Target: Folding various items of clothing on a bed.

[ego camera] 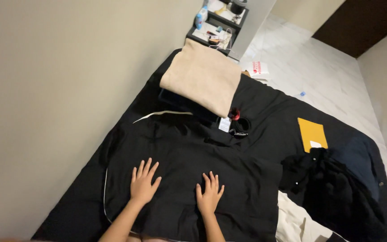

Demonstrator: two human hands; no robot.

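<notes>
The garment [193, 179] under the hands is plain black with thin white piping, on a black bed [269, 112]. The folded towel [201, 76] is beige, the flat envelope [311, 133] mustard yellow, the floor [319, 67] pale marbled white.

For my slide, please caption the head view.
Both hands, left and right, lie flat on a black garment on a bed.

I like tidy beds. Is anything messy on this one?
Yes. A crumpled heap of black clothes lies bunched at the bed's right side, while both hands press flat on a spread-out black garment.
</notes>
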